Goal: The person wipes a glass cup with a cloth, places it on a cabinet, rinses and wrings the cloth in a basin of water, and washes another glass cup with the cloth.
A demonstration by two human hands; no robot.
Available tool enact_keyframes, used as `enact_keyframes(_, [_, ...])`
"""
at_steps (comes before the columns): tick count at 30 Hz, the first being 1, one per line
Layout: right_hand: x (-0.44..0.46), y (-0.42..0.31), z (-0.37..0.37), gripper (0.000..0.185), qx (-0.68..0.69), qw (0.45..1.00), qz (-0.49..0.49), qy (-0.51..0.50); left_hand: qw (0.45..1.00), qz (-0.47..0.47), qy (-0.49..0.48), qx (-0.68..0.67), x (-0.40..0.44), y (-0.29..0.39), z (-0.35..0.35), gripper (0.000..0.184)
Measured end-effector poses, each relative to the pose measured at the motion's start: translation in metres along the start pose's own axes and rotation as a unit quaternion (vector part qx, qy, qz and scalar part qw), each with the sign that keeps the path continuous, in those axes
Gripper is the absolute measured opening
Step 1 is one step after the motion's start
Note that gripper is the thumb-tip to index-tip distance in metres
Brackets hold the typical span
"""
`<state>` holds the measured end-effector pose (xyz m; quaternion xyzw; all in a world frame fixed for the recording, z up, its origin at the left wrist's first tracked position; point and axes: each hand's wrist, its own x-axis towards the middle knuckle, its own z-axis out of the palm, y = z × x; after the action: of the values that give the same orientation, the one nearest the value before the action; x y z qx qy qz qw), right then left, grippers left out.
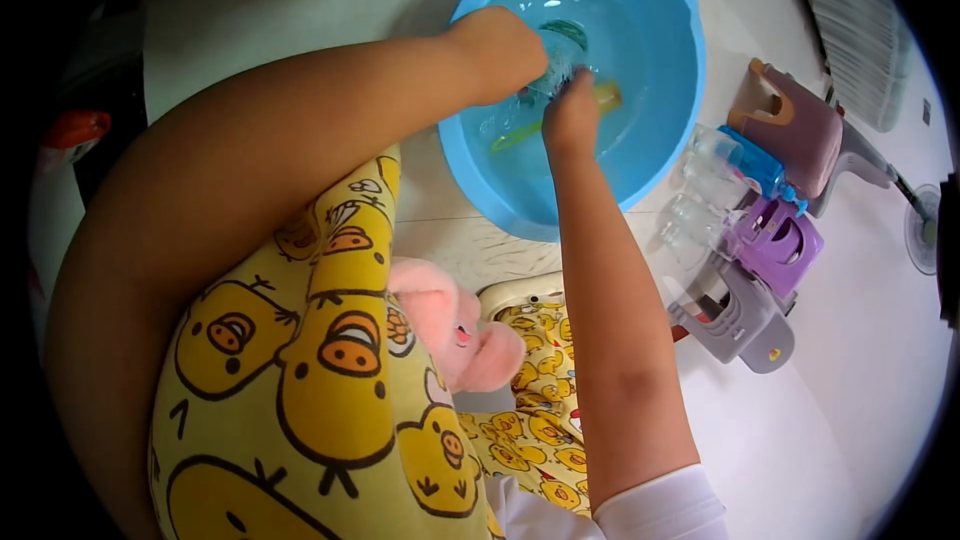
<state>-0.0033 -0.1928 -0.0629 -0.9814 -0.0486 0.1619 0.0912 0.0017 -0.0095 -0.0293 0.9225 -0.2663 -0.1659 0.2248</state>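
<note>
My left hand [500,54], its fingers closed, grips a clear drinking glass [560,62] over a blue basin [690,50] of water. Close against the lower side of the glass is my right hand [573,118]. Its fingers are curled; whether they hold the glass or something small against it is hidden. Something dark green shows at the far end of the glass. In the water, below my right hand, lies a yellow-green stick-like brush [607,95] with a thin handle pointing left; my hand covers its middle.
Several clear glasses [690,225] are grouped right of the basin. Beside them are a blue pump bottle [757,162], a mauve plastic stool [795,125], a purple plastic piece [785,248] and a grey one [745,325]. A pink plush [450,325] and chick-patterned cloth [330,360] lie nearer me.
</note>
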Motion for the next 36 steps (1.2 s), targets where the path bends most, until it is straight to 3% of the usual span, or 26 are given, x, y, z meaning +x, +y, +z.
enact_keyframes(3, [-0.005, 0.001, 0.006, 0.042, 0.045, 0.998, 0.034, 0.019, 1.000, 0.008, 0.018, 0.002, -0.001, -0.001, 0.000, 0.014])
enact_keyframes(5, [-0.010, 0.004, 0.013, 0.060, 0.011, 0.997, -0.036, 0.067, 1.000, -0.009, 0.001, 0.011, 0.000, 0.001, -0.003, 0.013])
enact_keyframes(6, [-0.010, 0.005, 0.010, 0.060, 0.009, 0.997, -0.036, 0.067, 1.000, -0.009, 0.002, 0.010, 0.001, 0.001, -0.002, 0.013])
enact_keyframes(8, [-0.009, 0.007, 0.005, 0.069, -0.031, 0.999, -0.026, -0.018, 1.000, -0.019, -0.007, 0.006, 0.003, 0.001, 0.000, 0.013])
enact_keyframes(9, [-0.007, 0.007, 0.002, 0.069, -0.031, 0.999, -0.026, -0.018, 1.000, -0.019, -0.007, 0.006, 0.002, 0.002, -0.002, 0.013])
enact_keyframes(11, [-0.003, 0.004, -0.001, 0.071, 0.027, 0.994, 0.104, -0.037, 1.000, -0.012, -0.003, 0.016, 0.000, 0.002, -0.006, 0.013])
enact_keyframes(18, [-0.006, 0.006, 0.002, 0.073, 0.054, 0.994, 0.087, -0.026, 1.000, -0.016, 0.011, 0.012, 0.001, 0.002, -0.003, 0.012])
enact_keyframes(20, [-0.004, -0.001, -0.004, 0.072, 0.065, 0.986, 0.151, -0.036, 1.000, -0.015, 0.005, -0.011, 0.000, 0.002, -0.006, 0.012])
enact_keyframes(23, [-0.008, -0.006, -0.012, 0.071, 0.036, 0.984, 0.158, -0.073, 1.000, -0.014, 0.006, -0.001, 0.001, 0.002, -0.004, 0.013])
enact_keyframes(30, [-0.012, 0.028, 0.011, 0.073, 0.086, 0.987, 0.130, -0.038, 1.000, 0.000, 0.030, -0.002, 0.000, 0.001, -0.003, 0.014])
enact_keyframes(32, [-0.022, 0.038, 0.015, 0.063, 0.162, 0.986, 0.026, -0.007, 0.999, -0.031, 0.005, -0.024, 0.002, 0.002, -0.003, 0.011])
enact_keyframes(36, [-0.043, 0.010, -0.011, 0.062, 0.262, 0.965, 0.009, -0.002, 0.995, -0.026, 0.051, -0.081, -0.002, 0.006, -0.012, 0.021])
